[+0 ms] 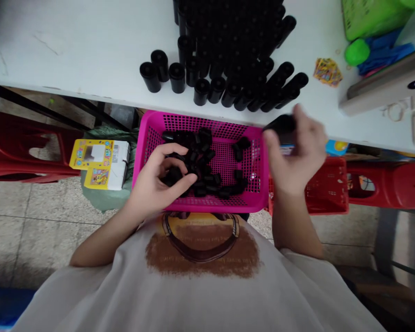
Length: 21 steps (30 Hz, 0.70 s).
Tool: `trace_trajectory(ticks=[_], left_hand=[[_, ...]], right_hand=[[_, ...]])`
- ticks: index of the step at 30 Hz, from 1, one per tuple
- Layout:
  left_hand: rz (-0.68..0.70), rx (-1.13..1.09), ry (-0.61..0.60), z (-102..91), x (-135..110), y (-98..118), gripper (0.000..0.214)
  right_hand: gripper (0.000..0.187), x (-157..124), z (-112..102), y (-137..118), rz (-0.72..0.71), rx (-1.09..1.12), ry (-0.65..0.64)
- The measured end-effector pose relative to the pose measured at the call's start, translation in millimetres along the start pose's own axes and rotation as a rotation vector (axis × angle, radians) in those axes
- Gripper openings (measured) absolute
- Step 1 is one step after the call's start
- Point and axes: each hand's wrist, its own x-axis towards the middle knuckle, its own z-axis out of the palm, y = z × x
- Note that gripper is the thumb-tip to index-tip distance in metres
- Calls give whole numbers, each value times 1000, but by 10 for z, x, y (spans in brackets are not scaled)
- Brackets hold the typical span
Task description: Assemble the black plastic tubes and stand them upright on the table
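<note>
Black tube [280,125] lies between fingers [271,143] of right hand [297,159].

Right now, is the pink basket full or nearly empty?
Partly filled: black pieces cover the middle of the pink basket, bare mesh showing around them; left hand grips some.

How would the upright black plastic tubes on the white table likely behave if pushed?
The black plastic tubes stand tall and narrow, so a push probably tips them. Round sides suggest rolling. Seemingly hollow, so likely light.

Blurred right hand [299,154], perhaps around tube [280,124]
</note>
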Motion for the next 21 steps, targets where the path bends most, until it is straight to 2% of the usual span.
trace_trajectory(ticks=[1,2,4,5,7,9,10,11,12,15,17,19,21], left_hand=[[-15,-55,9,-8,-1,-10,44],[-38,-115,0,-13,0,-23,43],[-110,-236,-29,-17,6,-51,39],[-159,-285,-34,-17,10,-60,38],[-256,-357,-19,-15,17,-64,35],[-332,-414,1,-15,22,-52,34],[-356,-439,10,-17,23,-44,34],[-373,-464,18,-19,24,-35,36],[-385,-492,21,-22,26,-27,40],[-420,-555,18,-32,39,-10,52],[-441,-565,0,-33,52,-5,51],[-429,-568,-10,-25,61,-6,47],[-403,-581,-13,-12,62,-11,42]], right_hand=[[45,97,-11,233,18,-97,107],[46,182,-6,462,16,-159,149],[47,305,40,827,-12,-203,184],[50,339,69,930,-18,-214,192],[62,357,103,944,-28,-229,222],[69,315,80,749,-34,-239,245],[64,275,48,611,-44,-235,210],[53,226,8,471,-62,-226,125],[42,168,-33,342,-92,-217,-35],[29,-34,-103,99,-203,-254,-692],[32,-168,-76,47,-234,-352,-1049],[31,-273,-4,37,-232,-475,-1241],[23,-324,72,40,-232,-578,-1296]])
